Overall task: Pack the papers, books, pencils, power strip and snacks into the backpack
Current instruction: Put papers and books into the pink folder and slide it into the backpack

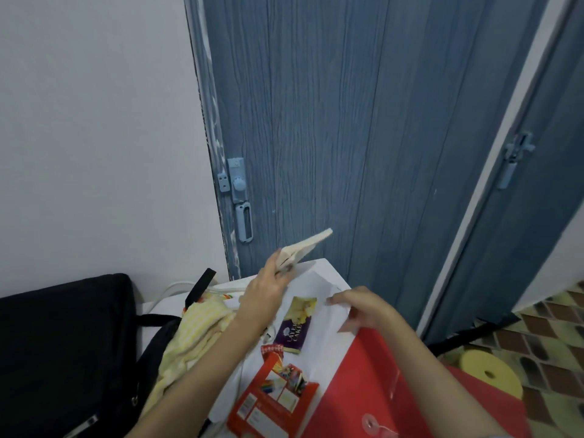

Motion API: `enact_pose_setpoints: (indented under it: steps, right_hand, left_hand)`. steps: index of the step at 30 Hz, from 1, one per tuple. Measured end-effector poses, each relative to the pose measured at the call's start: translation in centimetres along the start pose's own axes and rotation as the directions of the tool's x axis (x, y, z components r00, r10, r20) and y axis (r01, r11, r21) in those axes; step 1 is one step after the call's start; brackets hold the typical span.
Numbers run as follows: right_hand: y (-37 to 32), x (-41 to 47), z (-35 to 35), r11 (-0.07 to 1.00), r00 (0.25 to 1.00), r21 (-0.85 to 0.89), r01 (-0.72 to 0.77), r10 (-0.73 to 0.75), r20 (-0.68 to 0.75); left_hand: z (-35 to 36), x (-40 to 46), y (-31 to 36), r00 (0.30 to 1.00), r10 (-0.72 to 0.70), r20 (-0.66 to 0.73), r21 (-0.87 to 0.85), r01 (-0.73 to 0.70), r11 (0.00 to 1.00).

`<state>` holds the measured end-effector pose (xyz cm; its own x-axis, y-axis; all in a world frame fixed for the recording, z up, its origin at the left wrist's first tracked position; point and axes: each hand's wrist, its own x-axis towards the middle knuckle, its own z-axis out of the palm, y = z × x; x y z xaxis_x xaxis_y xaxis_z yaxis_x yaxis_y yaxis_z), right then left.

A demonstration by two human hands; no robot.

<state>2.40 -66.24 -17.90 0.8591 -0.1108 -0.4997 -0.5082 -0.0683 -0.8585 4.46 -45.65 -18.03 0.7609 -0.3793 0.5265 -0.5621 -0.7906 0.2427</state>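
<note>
While raised above the table's far edge, mid-frame:
Left hand (268,287): clamped on a cream booklet (305,249), held tilted up toward the blue door (347,121).
Right hand (363,308): right of centre, fingers loosely spread on white paper (319,311), gripping nothing.
Backpack (63,343): black, lower left, beside the table.
Snack packet (294,325): purple and yellow, flat on the white paper between the two hands.
Pencil box (271,396): red, bottom centre, lid flap open.
Red folder (395,390): lower right, under the right forearm.
Yellow cloth (196,330): between backpack and left forearm.
White cable (170,290): behind the cloth, left of centre.
</note>
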Motion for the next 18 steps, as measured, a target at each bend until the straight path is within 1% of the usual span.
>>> enact_pose_setpoints:
  steps: [1,2,4,6,8,9,10,13,16,18]
  right_hand:
    - [0.6,-0.5,-0.1,0.999,1.000,0.055,-0.004,0.003,0.017]
    - [1.3,-1.0,0.0,0.997,0.999,0.080,-0.005,0.002,0.036]
    - [2.8,-1.6,0.4,0.996,0.999,0.086,-0.014,0.010,0.051]
    - [4.2,-1.9,1.3,0.998,1.000,0.066,-0.025,0.024,0.018]
    - [4.8,-2.0,2.3,0.998,0.999,0.063,-0.002,0.005,-0.047]
    - [5.0,-2.2,2.6,0.998,0.997,0.056,0.023,-0.019,-0.081]
    - [5.0,-2.3,2.9,0.998,0.993,0.033,0.049,-0.045,-0.110]
    - [4.6,-2.5,3.0,0.995,0.985,-0.032,0.095,-0.098,-0.142]
    - [4.3,-2.4,2.8,0.993,0.987,-0.026,0.114,-0.116,-0.115]
    - [4.2,-2.3,2.7,0.992,0.987,-0.024,0.121,-0.123,-0.103]
  left_hand:
    - [0.4,-0.2,0.6,0.999,-0.021,0.046,0.030,0.019,0.999]
    - [1.0,-0.7,1.1,0.986,-0.048,0.157,0.039,0.043,0.998]
    - [2.5,-1.6,1.4,0.968,-0.048,0.248,0.142,0.013,0.990]
    - [4.0,-2.8,1.7,0.963,-0.002,0.270,0.233,-0.063,0.971]
    - [4.4,-3.5,2.3,0.941,-0.023,0.338,0.240,-0.062,0.969]
    - [4.4,-3.6,2.6,0.946,-0.030,0.322,0.260,-0.058,0.964]
    - [4.7,-3.6,2.7,0.963,-0.015,0.269,0.284,-0.064,0.957]
    - [4.8,-3.3,2.7,0.982,-0.040,0.185,0.313,-0.020,0.949]
    - [5.1,-3.2,2.9,0.977,-0.044,0.207,0.354,-0.032,0.935]
    - [5.1,-3.0,2.7,0.981,0.001,0.192,0.376,-0.075,0.924]
